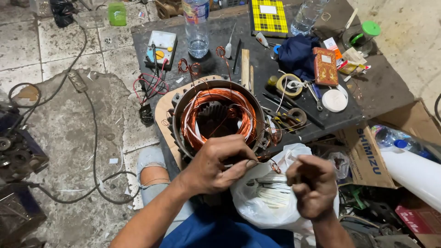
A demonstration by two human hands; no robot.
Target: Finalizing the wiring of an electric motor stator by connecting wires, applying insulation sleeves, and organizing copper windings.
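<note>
copper wire [268, 163] pinched between both curled hands [264, 177]

Two hands at work, left hand [216, 167] and right hand [312, 183]. One motor stator [218, 117] with copper windings on the surface [376, 87]. Two clear plastic bottles, one [196, 25] at top centre, another [308, 16] further right. One multimeter [161, 47]. One yellow checked book [268, 16]. One small red patterned box [325, 65]. Two tape rolls, one yellowish [289, 84], one white [334, 100]. One dark blue cloth [296, 55]. One green-lidded jar [363, 36]. One white plastic bag [271, 197]. One cardboard box [367, 156]. One green cup [117, 14] on the floor.
</note>
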